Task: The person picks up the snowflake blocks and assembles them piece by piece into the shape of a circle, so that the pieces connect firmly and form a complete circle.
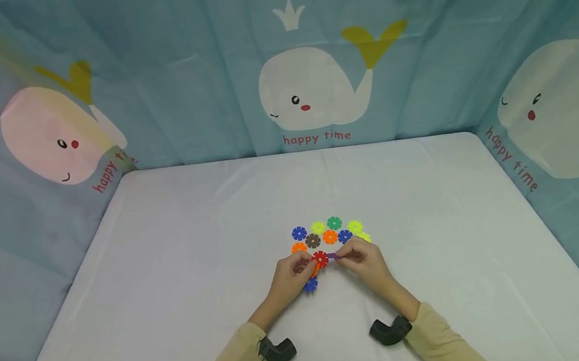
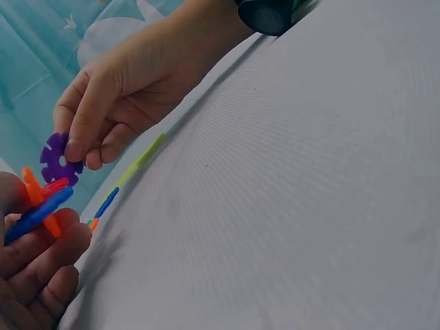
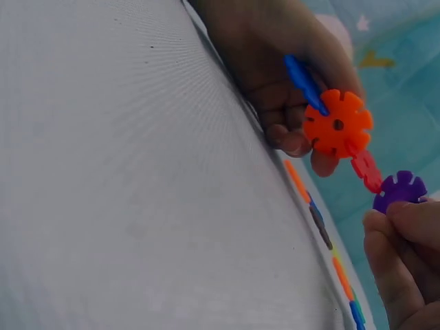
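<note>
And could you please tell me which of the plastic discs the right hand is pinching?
The right hand pinches the purple disc; it is the only purple one in view, right next to the red disc.

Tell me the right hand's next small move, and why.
Probably ease the purple disc gently against the red disc: the right hand pinches purple right at red's edge, while the left hand holds the joined discs that include red. Whether their slots already interlock is unclear.
</note>
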`<state>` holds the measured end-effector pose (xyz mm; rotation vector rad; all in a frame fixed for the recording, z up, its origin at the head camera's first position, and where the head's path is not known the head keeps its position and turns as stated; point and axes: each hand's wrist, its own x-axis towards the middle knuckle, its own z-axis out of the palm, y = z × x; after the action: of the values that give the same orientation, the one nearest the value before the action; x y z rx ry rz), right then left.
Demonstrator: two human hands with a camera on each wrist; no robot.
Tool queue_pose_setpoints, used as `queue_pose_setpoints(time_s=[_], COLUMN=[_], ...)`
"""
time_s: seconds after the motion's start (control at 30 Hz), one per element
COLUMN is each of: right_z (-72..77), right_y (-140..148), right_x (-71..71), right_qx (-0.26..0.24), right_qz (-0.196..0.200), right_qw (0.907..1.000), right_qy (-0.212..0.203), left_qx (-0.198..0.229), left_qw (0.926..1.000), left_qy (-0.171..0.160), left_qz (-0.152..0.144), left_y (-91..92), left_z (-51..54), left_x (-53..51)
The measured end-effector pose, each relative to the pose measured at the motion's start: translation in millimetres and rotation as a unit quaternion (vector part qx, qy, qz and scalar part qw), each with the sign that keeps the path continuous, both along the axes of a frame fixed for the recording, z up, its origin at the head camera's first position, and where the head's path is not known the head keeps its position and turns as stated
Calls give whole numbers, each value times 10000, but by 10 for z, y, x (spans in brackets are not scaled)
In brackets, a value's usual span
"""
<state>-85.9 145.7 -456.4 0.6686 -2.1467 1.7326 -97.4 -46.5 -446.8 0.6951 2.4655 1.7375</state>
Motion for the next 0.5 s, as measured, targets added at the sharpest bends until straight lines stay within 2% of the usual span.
queue_pose_setpoints(time_s=[0.27, 0.5], right_z=[-22, -34], right_y=[1, 23], right_x=[-12, -7], right_qx=[-372, -269], right_qz=[312, 416], right_qw=[9964, 9967], right_qy=[-699, -646], left_qx=[172, 178], left_qw=[9998, 9996], left_qy=[-66, -59], left_qz=[-13, -226], left_y=[-13, -13], left_z=[-11, -22], left_x=[-5, -14])
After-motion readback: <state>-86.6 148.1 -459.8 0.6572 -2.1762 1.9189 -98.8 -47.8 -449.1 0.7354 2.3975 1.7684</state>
